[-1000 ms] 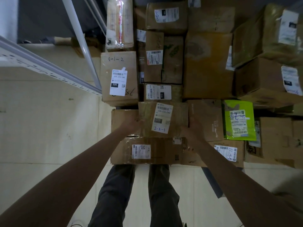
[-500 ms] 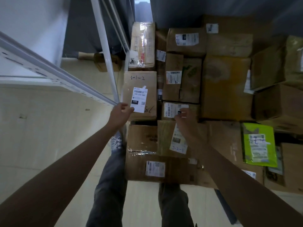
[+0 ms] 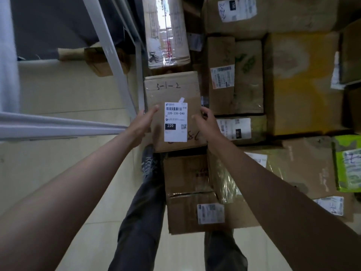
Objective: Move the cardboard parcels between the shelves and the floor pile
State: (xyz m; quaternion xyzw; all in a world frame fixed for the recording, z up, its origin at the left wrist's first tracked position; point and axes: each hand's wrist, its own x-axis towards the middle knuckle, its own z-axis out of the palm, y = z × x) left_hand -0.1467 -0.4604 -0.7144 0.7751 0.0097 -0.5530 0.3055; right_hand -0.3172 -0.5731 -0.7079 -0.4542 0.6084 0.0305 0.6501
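A cardboard parcel (image 3: 172, 90) marked "5-1-2", with a white label reading 220-220-040, lies on the floor pile next to the shelf post. My left hand (image 3: 143, 122) presses against its left side and my right hand (image 3: 204, 121) against its right side, fingers curled over the edges. Just below it sits a taped brown parcel (image 3: 187, 192), and a parcel wrapped in clear tape (image 3: 224, 178) lies under my right forearm.
A grey metal shelf frame (image 3: 109, 53) and its shelf edge (image 3: 58, 126) stand at left over pale floor tiles. Several more parcels fill the right side, including a yellowish box (image 3: 304, 85) and a green packet (image 3: 349, 163). My legs and a shoe (image 3: 148, 161) are below.
My hands left the "2-2-1" parcel and moved up to the "5-1-2" parcel; the right hand crossed to its right edge. The view has closed in on the pile.
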